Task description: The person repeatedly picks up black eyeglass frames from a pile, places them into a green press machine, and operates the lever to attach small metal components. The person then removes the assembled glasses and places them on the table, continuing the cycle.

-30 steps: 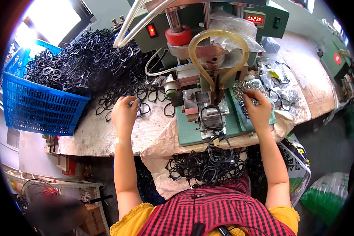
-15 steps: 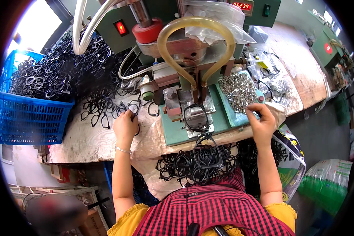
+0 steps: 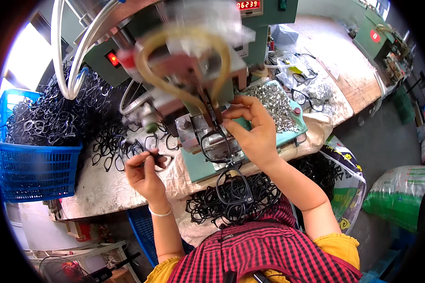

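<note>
A black eyeglass frame (image 3: 215, 150) sits in the metal fixture of a green bench press (image 3: 193, 167), under the press's narrow jaws (image 3: 211, 111). My right hand (image 3: 257, 134) reaches in from the right, thumb and forefinger pinched beside those jaws at the frame's upper end. Whatever lies between those fingertips is too small to make out. Left of the press, my left hand (image 3: 148, 179) is closed on another black eyeglass frame (image 3: 164, 161), raised just over the bench. A light turquoise tray (image 3: 295, 123) heaped with tiny silvery metal parts (image 3: 274, 101) stands right of the press.
Loose black frames (image 3: 109, 150) lie on the bench at left, beside a blue plastic basket (image 3: 38, 170) piled high with more. Further frames (image 3: 208, 203) are heaped at my lap by the bench edge. Yellowish tubing (image 3: 148, 61) loops before the press. Sacks (image 3: 396, 195) stand at right.
My right hand has moved left from the tray of metal parts to the press jaws. My left hand has lifted a frame off the bench. The whole view has shifted.
</note>
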### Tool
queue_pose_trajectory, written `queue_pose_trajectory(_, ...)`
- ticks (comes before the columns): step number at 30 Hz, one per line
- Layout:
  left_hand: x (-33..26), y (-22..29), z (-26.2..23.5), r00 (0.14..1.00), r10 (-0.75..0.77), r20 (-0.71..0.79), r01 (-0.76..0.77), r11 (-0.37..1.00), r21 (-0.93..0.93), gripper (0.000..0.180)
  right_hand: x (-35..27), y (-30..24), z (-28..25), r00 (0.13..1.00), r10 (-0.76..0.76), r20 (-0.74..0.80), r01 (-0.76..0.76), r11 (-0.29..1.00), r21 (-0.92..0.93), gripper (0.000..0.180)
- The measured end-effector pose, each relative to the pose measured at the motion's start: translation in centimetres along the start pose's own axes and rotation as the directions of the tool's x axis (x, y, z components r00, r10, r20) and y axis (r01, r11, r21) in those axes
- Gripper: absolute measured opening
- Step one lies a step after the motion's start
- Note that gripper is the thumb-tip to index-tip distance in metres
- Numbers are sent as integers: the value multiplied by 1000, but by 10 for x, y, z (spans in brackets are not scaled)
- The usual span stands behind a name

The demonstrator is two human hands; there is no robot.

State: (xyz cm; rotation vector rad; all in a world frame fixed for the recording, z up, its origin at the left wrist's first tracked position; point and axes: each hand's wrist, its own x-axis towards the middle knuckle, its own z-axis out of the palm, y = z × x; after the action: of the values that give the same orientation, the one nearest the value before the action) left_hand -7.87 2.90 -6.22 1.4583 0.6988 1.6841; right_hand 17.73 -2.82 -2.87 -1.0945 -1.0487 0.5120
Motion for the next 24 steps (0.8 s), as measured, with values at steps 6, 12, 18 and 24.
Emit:
queue_pose_trajectory(6, 31, 79, 59, 834, 520, 187, -516, 853, -71, 25, -2, -28, 12, 987, 150, 56, -159, 963, 219, 48)
queue_pose_trajectory(12, 9, 67, 79, 643, 431, 633, -629, 769, 115, 23, -13, -46, -3, 985, 30, 172, -45, 996, 83, 49)
queue_pose_trajectory(18, 10, 61, 92, 559, 350, 751, -677, 716, 170, 24, 8, 45, -92, 994, -83, 69, 100, 469, -878, 21)
queue_pose_trajectory(24, 10, 57, 91, 563, 324, 760, -654, 737, 171, 33, -1, 73, -109, 972, -236, 17, 132, 481, -867, 15)
